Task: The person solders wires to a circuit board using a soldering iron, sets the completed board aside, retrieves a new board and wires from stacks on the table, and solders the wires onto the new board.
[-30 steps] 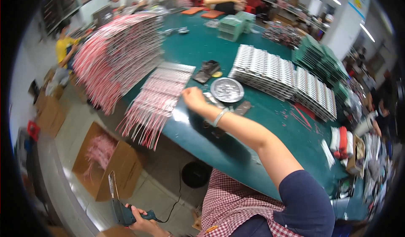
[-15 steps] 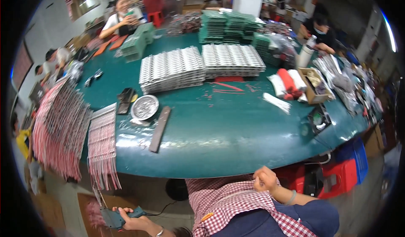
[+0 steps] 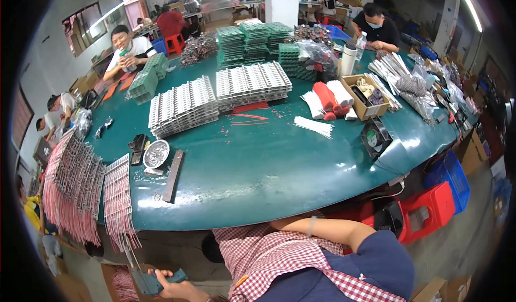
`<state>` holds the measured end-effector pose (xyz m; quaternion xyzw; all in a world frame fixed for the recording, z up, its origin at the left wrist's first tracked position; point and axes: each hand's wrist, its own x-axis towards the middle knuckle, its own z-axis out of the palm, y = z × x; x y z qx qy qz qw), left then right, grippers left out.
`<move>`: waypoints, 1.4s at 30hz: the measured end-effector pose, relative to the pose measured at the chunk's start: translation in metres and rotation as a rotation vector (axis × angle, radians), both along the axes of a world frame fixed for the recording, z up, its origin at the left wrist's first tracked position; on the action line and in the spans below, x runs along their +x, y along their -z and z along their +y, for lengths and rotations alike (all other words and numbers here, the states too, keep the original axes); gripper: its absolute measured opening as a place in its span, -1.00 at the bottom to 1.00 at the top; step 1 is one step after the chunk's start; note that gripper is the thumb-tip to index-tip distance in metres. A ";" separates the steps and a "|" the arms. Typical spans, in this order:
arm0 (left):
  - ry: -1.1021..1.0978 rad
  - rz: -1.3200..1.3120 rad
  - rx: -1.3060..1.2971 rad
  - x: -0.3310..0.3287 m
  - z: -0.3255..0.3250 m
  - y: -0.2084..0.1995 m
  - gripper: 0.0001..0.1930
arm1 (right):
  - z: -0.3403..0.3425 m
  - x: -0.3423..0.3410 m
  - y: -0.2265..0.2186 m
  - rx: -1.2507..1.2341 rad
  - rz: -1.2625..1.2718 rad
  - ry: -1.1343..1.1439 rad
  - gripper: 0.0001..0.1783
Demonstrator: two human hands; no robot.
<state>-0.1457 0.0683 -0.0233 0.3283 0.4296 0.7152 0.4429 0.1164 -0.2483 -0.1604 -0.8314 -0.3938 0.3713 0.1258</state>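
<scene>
My left hand (image 3: pixel 171 286) is closed round the handle of a teal hand-held power tool (image 3: pixel 148 282), low at the left below the table edge. The tool's long thin metal prongs point up to the pink wires hanging from a small stack of white strip boards (image 3: pixel 118 186); I cannot tell whether they touch. A larger stack of such wired boards (image 3: pixel 72 167) stands to its left. My right hand (image 3: pixel 279 224) lies across my front at the table's edge, over the checked apron (image 3: pixel 279 253), its fingers hidden.
On the green table (image 3: pixel 242 178) are a metal bowl of small pieces (image 3: pixel 156 154), a dark flat bar (image 3: pixel 173 177), stacked white boards (image 3: pixel 252 81), white ties (image 3: pixel 313 126) and a small fan (image 3: pixel 375 138). Red stools (image 3: pixel 427 210) stand at the right. Other people sit across the table.
The view has swung to the right, so the table's things appear farther left. My right hand has moved left from my lap to the table's edge. The left hand still grips the tool.
</scene>
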 end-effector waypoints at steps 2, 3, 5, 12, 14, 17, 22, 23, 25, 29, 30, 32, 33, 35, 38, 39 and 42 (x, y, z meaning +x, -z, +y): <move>0.007 0.030 0.038 -0.016 -0.014 -0.009 -0.81 | -0.011 -0.004 0.003 0.023 0.005 0.034 -0.53; 0.019 0.082 0.014 -0.023 -0.022 -0.017 -0.74 | -0.010 -0.005 0.005 0.031 0.007 0.056 -0.53; -0.053 0.002 0.017 -0.031 -0.022 -0.020 -0.80 | -0.014 -0.007 0.007 0.047 0.013 0.092 -0.53; -0.122 0.598 0.017 -0.125 0.041 0.082 -0.74 | 0.006 -0.020 0.006 0.086 0.018 0.161 -0.54; -0.143 0.558 0.027 -0.113 0.058 0.080 -0.76 | 0.020 -0.014 0.004 0.097 0.009 0.180 -0.54; -0.063 0.645 0.131 -0.106 0.098 0.074 -0.76 | 0.038 -0.011 0.005 0.108 0.013 0.213 -0.55; 0.187 0.196 0.082 0.032 0.089 -0.057 -0.91 | 0.059 -0.051 0.018 0.149 0.078 0.320 -0.55; 0.255 0.074 0.041 0.062 0.084 -0.089 -0.92 | 0.075 -0.062 0.021 0.177 0.093 0.363 -0.55; 0.191 0.023 0.151 0.054 0.153 -0.048 -0.93 | 0.104 -0.079 0.019 0.239 0.098 0.415 -0.56; 0.275 0.138 0.092 0.091 0.187 -0.044 -0.93 | 0.099 -0.072 0.022 0.288 0.070 0.527 -0.56; 0.379 0.094 0.063 0.105 0.187 -0.045 -0.89 | 0.099 -0.073 0.025 0.298 0.065 0.560 -0.56; 0.424 0.097 0.078 0.122 0.203 -0.034 -0.89 | 0.105 -0.070 0.031 0.323 0.053 0.608 -0.56; 0.445 0.099 0.088 0.133 0.210 -0.035 -0.89 | 0.113 -0.067 0.033 0.339 0.048 0.628 -0.56; 0.480 0.109 0.100 0.152 0.222 -0.035 -0.90 | 0.127 -0.058 0.039 0.363 0.042 0.661 -0.56; 0.492 0.153 0.059 0.150 0.209 -0.016 -0.90 | 0.110 -0.066 0.050 0.339 0.061 0.674 -0.57; 0.491 0.167 0.048 0.147 0.206 -0.012 -0.90 | 0.106 -0.067 0.052 0.333 0.068 0.673 -0.57; 0.483 0.210 0.025 0.136 0.194 -0.008 -0.90 | 0.095 -0.073 0.057 0.327 0.092 0.667 -0.57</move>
